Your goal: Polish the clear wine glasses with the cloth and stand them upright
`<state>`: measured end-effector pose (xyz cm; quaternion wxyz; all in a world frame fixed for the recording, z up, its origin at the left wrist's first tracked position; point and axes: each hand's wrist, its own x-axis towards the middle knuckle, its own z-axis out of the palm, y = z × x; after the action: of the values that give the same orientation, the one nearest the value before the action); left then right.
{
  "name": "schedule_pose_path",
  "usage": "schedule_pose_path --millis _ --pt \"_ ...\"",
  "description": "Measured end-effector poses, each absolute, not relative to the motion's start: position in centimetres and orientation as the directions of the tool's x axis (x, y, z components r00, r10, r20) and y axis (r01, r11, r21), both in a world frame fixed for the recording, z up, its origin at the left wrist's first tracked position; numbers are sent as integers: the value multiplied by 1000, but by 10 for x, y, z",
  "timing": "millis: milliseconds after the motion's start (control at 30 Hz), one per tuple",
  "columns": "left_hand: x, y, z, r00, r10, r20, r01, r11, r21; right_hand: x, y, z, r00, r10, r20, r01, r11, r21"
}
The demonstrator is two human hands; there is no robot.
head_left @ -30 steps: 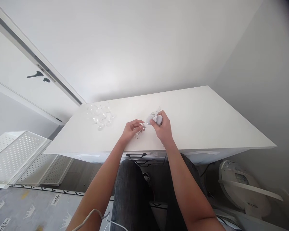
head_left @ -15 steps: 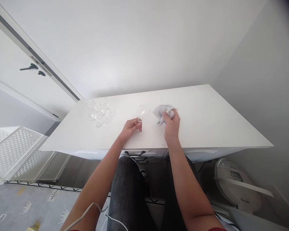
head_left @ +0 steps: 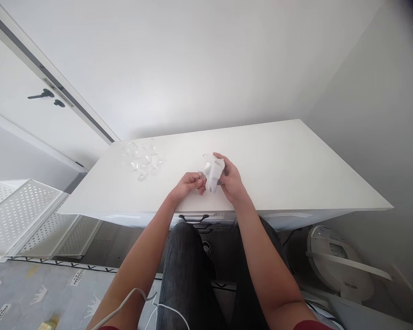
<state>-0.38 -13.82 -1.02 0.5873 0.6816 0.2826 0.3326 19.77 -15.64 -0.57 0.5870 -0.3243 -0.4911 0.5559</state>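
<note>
Over the middle of the white cabinet top, my left hand pinches the stem of a clear wine glass, whose bowl tilts away from me. My right hand holds a light grey-white cloth against the right side of the bowl, and the cloth hangs down in front of it. Part of the glass is covered by the cloth and fingers. Farther left on the same top stands a cluster of several clear stemmed glasses.
The white cabinet top meets the wall at the back. Below its front edge are dark drawer handles. A white perforated basket lies at the left, a rice cooker at the lower right. A white cable crosses my left forearm.
My right hand has moved left with the cloth, from beside the wine glass onto its bowl. My left hand keeps hold of the stem, nearly in the same place.
</note>
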Motion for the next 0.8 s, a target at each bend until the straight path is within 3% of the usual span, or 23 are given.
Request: schedule_pose_path --millis 167,267,333,400,467,533,600,667,800 --pt "-5 -138 -8 672 738 58 -16 -64 998 175 -163 -7 -150 974 172 -590 51 -805" --pt "-3 -138 -8 642 763 78 -12 -91 996 170 -165 -3 -108 981 163 -593 68 -802" --pt "-1 -139 -8 602 792 104 10 -138 990 168 -167 2 16 979 202 -451 188 -873" --pt "1 -140 -8 576 810 113 47 -171 984 165 -171 7 175 935 308 -198 340 -919" --pt "1 -141 -8 587 804 97 77 -175 982 163 -176 11 257 864 433 36 439 -898" --pt "1 -141 -8 619 781 79 73 -157 985 161 -180 14 287 829 480 121 466 -876" --pt "0 -141 -9 631 772 72 47 -130 990 163 -179 17 344 840 421 32 437 -899" --pt "-1 -141 -9 635 770 64 27 -105 994 167 -173 19 355 892 280 -190 362 -913" --pt "-3 -141 -8 664 744 68 10 -100 995 170 -161 15 130 991 45 -592 113 -798"
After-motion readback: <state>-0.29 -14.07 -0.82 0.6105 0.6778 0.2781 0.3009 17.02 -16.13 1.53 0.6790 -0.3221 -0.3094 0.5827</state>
